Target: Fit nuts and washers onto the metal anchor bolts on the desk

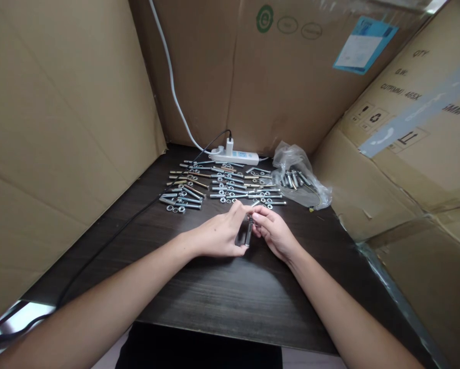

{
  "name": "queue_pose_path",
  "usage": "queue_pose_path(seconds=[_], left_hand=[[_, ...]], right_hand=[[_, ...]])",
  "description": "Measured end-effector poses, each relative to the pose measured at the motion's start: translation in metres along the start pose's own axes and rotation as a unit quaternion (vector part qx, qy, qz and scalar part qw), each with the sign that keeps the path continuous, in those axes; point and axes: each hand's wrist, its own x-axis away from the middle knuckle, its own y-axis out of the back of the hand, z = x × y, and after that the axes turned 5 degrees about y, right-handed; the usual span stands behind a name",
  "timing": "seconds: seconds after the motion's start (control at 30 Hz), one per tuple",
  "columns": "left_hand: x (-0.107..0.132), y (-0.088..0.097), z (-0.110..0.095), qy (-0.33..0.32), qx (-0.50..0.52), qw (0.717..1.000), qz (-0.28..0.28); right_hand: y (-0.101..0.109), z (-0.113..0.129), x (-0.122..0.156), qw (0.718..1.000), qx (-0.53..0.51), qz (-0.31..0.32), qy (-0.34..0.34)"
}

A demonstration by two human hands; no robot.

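Note:
My left hand (222,233) and my right hand (275,231) meet over the dark wooden table (214,297). Between them stands a long metal bolt (248,231), held nearly upright. The left hand's fingers curl round its lower part. The right hand pinches its upper end with thumb and fingertips. Just beyond the hands lie rows of bolts, nuts and washers (222,184).
A clear plastic bag (299,174) holding more bolts lies at the back right. A white power strip (234,155) with a white cable and a black cable sits by the back wall. Cardboard walls (60,128) enclose the table on three sides.

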Motion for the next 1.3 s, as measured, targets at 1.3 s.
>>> queue_pose_path(seconds=[1.3], left_hand=[[0.0, 0.0021, 0.001, 0.008, -0.002, 1.0, 0.003]], right_hand=[[0.001, 0.0031, -0.0006, 0.997, -0.07, 0.009, -0.009]])
